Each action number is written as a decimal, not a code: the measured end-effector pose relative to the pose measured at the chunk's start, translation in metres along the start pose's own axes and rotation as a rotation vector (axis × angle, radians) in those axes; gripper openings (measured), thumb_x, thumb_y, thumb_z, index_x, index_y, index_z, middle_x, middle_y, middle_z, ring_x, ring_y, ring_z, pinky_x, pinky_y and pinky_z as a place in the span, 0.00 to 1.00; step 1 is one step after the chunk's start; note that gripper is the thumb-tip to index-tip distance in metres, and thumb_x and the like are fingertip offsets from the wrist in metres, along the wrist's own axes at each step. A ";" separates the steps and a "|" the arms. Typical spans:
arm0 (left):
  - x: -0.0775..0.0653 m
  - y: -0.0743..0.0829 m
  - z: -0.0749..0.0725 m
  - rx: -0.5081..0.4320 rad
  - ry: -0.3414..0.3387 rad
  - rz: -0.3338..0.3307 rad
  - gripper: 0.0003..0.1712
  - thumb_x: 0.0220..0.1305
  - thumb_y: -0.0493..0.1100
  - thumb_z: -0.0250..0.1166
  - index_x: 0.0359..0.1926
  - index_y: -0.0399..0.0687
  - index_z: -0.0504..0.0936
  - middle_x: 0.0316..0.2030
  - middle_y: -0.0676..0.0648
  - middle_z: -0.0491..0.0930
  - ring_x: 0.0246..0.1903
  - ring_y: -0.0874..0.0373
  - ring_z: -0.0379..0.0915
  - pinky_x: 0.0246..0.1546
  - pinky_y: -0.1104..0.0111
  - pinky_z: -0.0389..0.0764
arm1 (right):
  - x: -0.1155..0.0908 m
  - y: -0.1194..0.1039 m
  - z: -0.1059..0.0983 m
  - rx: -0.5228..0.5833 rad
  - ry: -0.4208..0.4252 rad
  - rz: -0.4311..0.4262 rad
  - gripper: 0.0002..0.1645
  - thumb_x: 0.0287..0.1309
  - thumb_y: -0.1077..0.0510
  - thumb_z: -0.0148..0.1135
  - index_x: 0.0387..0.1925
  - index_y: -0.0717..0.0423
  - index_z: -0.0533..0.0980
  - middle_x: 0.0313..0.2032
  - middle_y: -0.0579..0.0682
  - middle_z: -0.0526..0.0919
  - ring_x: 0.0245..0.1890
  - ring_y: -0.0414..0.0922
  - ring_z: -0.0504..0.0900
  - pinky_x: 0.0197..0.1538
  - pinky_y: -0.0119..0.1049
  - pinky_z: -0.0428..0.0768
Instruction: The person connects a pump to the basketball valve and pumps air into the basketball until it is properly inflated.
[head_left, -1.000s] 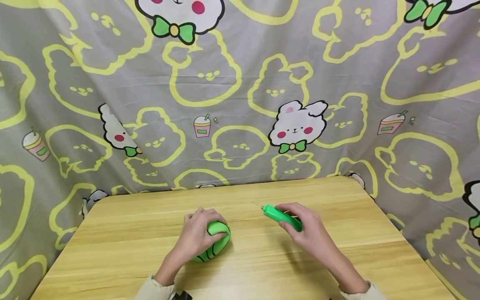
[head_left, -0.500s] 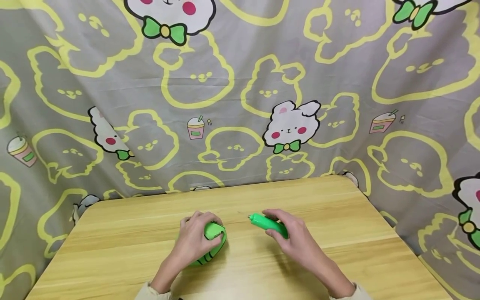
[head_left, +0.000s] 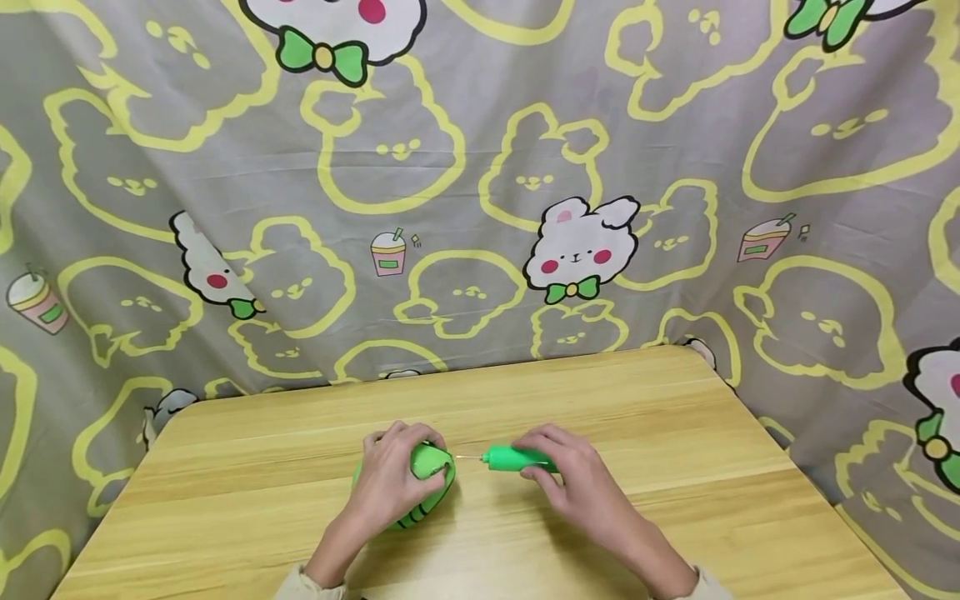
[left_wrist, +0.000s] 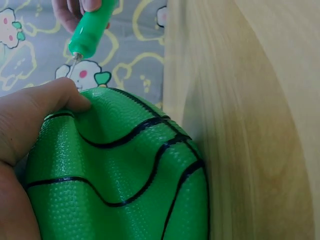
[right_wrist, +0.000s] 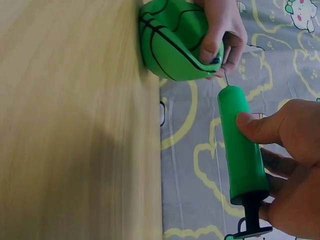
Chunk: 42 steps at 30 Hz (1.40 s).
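A green ball [left_wrist: 120,165] with black lines and a pebbled skin sags, creased and partly deflated, on the table. My left hand [head_left: 393,471] grips it from above, thumb and fingers pinching a fold at its right end. In my right hand [head_left: 577,475] is a green hand pump [right_wrist: 241,145], its thin needle [right_wrist: 226,78] pointing left at the pinched end of the ball. The needle tip is right at the dark spot beside the left thumb. The pump's black handle [right_wrist: 252,220] is pushed close to the barrel. The pump is held above the table, roughly level.
A light wooden table [head_left: 675,425] spreads beneath both hands. Grey curtains [head_left: 465,167] with yellow cartoon outlines stand behind and at the sides of it.
My right hand has moved left with the pump, turning it more level, and the needle has come up to the ball. My left hand keeps its grip on the ball.
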<state>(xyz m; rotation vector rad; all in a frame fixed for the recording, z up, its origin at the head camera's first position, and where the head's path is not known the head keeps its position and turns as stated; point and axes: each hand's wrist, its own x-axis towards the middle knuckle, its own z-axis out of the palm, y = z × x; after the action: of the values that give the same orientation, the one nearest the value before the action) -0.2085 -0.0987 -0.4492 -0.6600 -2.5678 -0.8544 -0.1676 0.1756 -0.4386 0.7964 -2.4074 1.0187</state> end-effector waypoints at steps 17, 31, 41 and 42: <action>0.001 0.005 0.001 -0.001 -0.019 0.047 0.18 0.40 0.41 0.77 0.35 0.62 0.83 0.34 0.63 0.83 0.33 0.66 0.67 0.49 0.41 0.67 | -0.003 -0.002 0.004 -0.202 0.047 -0.015 0.21 0.47 0.63 0.81 0.46 0.48 0.86 0.45 0.39 0.84 0.46 0.37 0.82 0.50 0.48 0.80; -0.002 0.009 0.003 0.049 -0.022 0.066 0.18 0.41 0.41 0.77 0.35 0.61 0.82 0.34 0.64 0.82 0.34 0.66 0.67 0.50 0.40 0.67 | -0.002 -0.011 0.005 -0.332 0.055 -0.102 0.21 0.47 0.63 0.80 0.45 0.48 0.86 0.45 0.43 0.84 0.48 0.44 0.82 0.47 0.48 0.79; -0.002 0.012 0.008 0.097 0.008 0.104 0.17 0.40 0.43 0.77 0.34 0.63 0.82 0.33 0.65 0.81 0.33 0.66 0.66 0.49 0.43 0.67 | -0.001 -0.015 0.002 -0.439 0.086 -0.243 0.24 0.44 0.70 0.79 0.45 0.52 0.84 0.45 0.50 0.83 0.47 0.48 0.81 0.49 0.49 0.79; -0.002 0.012 0.009 0.098 0.011 0.107 0.17 0.40 0.43 0.77 0.34 0.63 0.82 0.33 0.65 0.81 0.33 0.66 0.65 0.48 0.44 0.67 | -0.001 -0.015 0.002 -0.447 0.090 -0.251 0.25 0.44 0.71 0.78 0.45 0.52 0.84 0.44 0.50 0.83 0.46 0.48 0.82 0.48 0.49 0.79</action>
<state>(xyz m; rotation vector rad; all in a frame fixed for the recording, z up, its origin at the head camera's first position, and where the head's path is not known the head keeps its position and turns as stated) -0.2023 -0.0854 -0.4509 -0.7535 -2.5207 -0.6905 -0.1580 0.1656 -0.4331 0.8363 -2.2607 0.3894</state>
